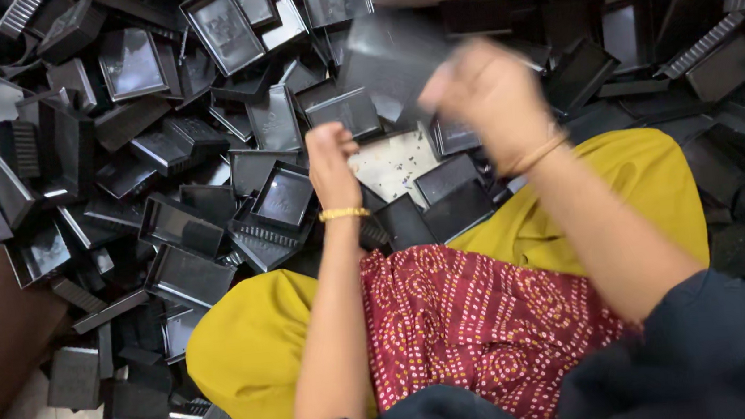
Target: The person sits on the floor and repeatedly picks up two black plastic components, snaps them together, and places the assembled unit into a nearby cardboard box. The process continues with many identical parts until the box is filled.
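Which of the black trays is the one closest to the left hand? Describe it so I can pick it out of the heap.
Start at the yellow-clad knees and go up the left forearm to the gold bangle. Just left of the left hand, on the heap, lies a black tray, shallow and near-square. Unlike its tipped or overturned neighbours, it faces open side up, its glossy floor catching light.

The black trays (282,197) heaped all around look like moulded plastic, smooth and fairly glossy on their flat faces, with ribbed edges on some. The blurred sheet (390,55) at the right hand (483,92) looks thin, clear and shiny. The yellow trousers (648,181) are matt cloth; the red dotted tunic (481,317) is printed cloth. A bangle (343,213) on the left wrist gleams like gold metal.
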